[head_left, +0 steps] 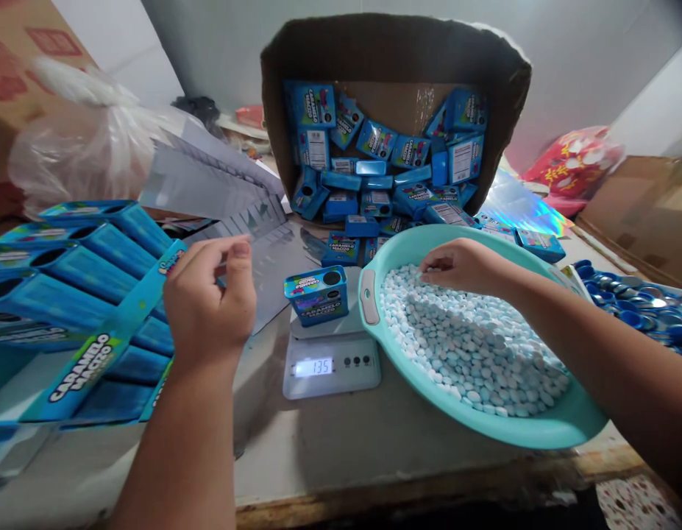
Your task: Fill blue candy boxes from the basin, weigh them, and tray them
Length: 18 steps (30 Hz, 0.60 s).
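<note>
Tin [318, 305] sits upright on the scale [329, 364], just left of the tub; round hole in its top uncovered. Scale display lit, digits read 135; can't make out a decimal point. Neither hand is on the tin.

Tub [484, 436] is teal, its grey handle insert right beside the scale. Pale blue and white candies [473, 353] inside, heaped unevenly. Person's right hand [456, 266] is over the far part of the heap, fingers bent and bunched, tips down at the candies. Can't tell from here if they're pinching one.

Left hand [213, 302] is up, left of the tin, fingers curled in toward the palm, thumb alongside. Can't tell if anything's inside.

Behind that hand: display tray [79, 372] with blue tins lying in rows, several round openings showing. Behind the scale and tub: carton [396, 40] on its side, mouth facing us, blue packs [377, 140] piled in it. Loose lids [638, 305] to the right of the tub.
</note>
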Tool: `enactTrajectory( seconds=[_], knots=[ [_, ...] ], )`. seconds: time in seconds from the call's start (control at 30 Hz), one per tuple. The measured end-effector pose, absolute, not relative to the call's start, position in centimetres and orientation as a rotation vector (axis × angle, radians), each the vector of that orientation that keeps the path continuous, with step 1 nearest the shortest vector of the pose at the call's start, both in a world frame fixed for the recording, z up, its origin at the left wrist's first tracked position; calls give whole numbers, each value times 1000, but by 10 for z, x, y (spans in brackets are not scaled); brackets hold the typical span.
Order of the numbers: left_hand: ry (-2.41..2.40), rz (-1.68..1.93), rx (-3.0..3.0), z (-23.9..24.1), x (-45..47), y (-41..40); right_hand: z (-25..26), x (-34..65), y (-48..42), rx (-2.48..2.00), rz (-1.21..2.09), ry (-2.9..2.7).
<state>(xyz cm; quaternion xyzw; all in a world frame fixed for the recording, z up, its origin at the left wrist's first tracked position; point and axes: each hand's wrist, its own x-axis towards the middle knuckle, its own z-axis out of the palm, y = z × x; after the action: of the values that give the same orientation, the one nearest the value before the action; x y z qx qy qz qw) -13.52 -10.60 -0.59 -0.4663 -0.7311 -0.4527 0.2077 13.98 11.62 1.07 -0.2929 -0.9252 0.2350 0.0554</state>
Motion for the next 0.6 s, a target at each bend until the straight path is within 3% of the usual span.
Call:
enactTrajectory(
  seconds=[0.3,0.6],
  knots=[
    [-1998,-1322,-1287,-8,-136,-105,15,136,107,-890,721,-2639],
    [-1788,-1155,-1818,-13,-125,-104,75,55,61,-432,561,-2764]
  ],
)
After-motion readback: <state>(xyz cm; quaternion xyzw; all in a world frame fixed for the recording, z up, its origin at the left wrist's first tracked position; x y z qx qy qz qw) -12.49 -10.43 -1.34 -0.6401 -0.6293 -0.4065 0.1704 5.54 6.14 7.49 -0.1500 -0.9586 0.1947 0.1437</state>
